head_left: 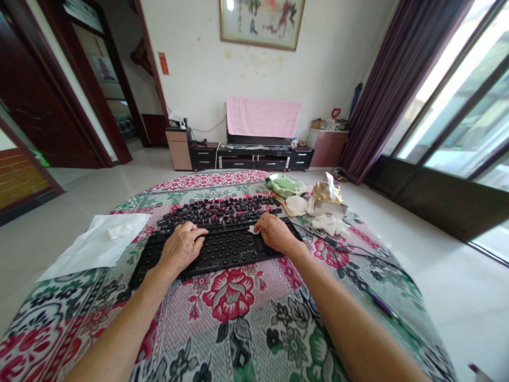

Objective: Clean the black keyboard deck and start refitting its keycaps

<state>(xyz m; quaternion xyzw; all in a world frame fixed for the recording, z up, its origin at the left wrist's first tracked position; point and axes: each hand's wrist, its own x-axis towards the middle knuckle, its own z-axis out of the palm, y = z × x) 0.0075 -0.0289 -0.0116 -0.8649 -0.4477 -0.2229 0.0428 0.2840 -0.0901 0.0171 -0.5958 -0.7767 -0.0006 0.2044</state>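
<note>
A black keyboard (233,250) with its keycaps off lies across the flowered tablecloth, its rows of round key seats bare. My left hand (183,246) rests on the left part of the keyboard, thumb and forefinger apart; its other fingers are partly hidden. Over toward the keyboard's right side, my right hand (274,232) pinches a small white tissue (253,229) against the top edge. Many loose black keycaps (222,210) lie spread in a band just behind the keyboard.
A white sheet (99,241) bearing a crumpled tissue (120,231) lies at left. At right are a gold tissue box (328,196), used tissues (331,224), a green cloth (286,185), black cable (369,254) and a purple-handled screwdriver (382,305). The table's rounded edge drops off beyond them.
</note>
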